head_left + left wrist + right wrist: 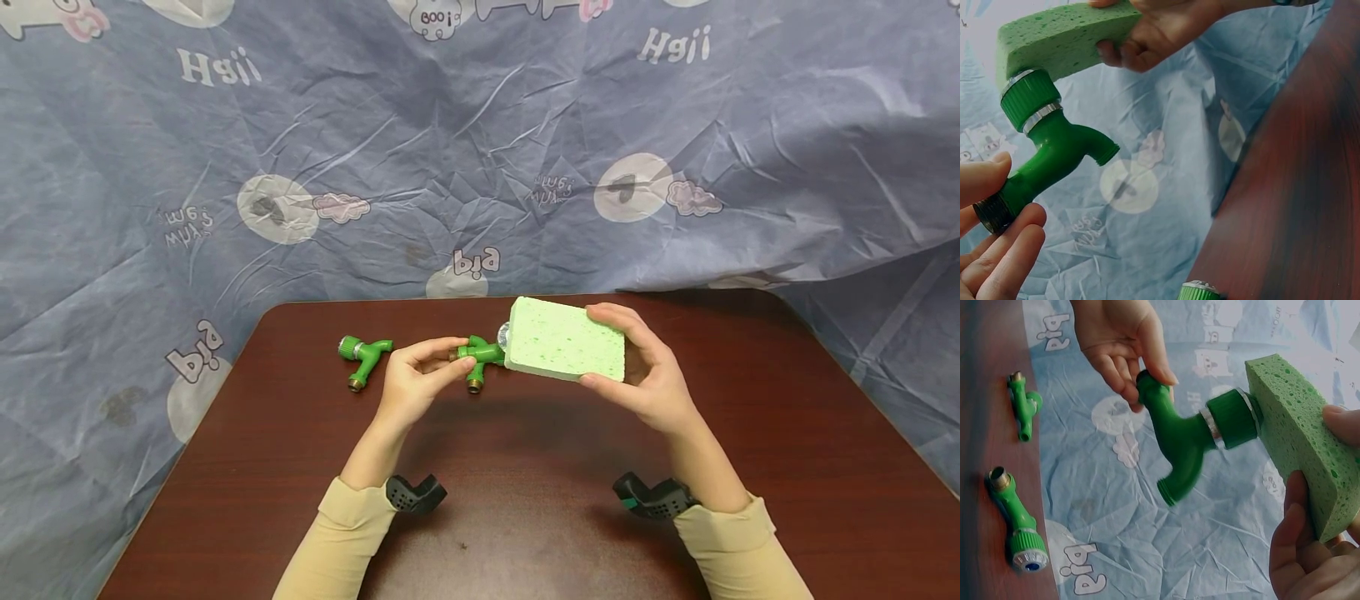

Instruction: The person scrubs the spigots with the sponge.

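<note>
My left hand (408, 379) pinches a green tap (1054, 153) by its dark threaded end, between thumb and fingers. The tap is raised above the table, its ribbed knob (1232, 419) toward the right. In my right hand (656, 379) is a light green, pitted sponge (566, 342), gripped at its right end by thumb and fingers. One broad face of the sponge touches the end of the knob in the right wrist view. From the head view, the sponge hides part of the knob.
Two more green taps lie toward the back of the dark brown table (540, 517): a left one (365, 357) and a middle one (475, 382), partly covered by the held tap. A wrinkled blue printed cloth (450, 150) hangs behind the table.
</note>
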Action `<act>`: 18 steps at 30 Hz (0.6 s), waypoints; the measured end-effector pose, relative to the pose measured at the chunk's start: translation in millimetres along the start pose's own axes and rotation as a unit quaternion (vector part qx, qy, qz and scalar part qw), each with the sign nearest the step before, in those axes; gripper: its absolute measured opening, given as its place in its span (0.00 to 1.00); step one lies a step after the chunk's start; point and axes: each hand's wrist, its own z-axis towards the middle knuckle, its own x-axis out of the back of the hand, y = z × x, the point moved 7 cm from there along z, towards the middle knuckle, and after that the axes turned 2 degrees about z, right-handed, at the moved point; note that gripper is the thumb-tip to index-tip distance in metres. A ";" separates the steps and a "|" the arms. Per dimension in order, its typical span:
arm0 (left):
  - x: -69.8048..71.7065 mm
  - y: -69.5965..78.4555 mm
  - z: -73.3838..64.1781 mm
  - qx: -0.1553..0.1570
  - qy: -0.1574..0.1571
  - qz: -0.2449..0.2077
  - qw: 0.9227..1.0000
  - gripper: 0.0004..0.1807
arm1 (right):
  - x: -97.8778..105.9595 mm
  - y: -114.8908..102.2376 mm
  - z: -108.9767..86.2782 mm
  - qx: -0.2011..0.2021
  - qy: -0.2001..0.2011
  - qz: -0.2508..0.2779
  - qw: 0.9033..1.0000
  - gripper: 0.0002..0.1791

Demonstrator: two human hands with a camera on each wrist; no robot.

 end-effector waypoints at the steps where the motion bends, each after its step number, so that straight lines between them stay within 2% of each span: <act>1: 0.1 0.2 -0.1 0.000 0.003 0.001 1.000 0.15 | -1.1 0.0 -0.1 0.000 -0.004 -0.001 1.000 0.40; 6: -1.4 1.0 -1.0 0.009 0.009 0.004 1.000 0.16 | -8.3 -0.7 0.1 0.007 -0.031 -0.010 0.999 0.39; 13: -1.6 1.4 -0.9 0.008 0.012 -0.007 1.000 0.16 | -0.7 -0.5 0.7 0.007 0.007 -0.012 1.000 0.39; 18: -1.6 1.4 -0.9 0.006 0.015 -0.013 1.000 0.16 | -4.6 0.8 -0.7 0.006 -0.012 -0.012 1.000 0.39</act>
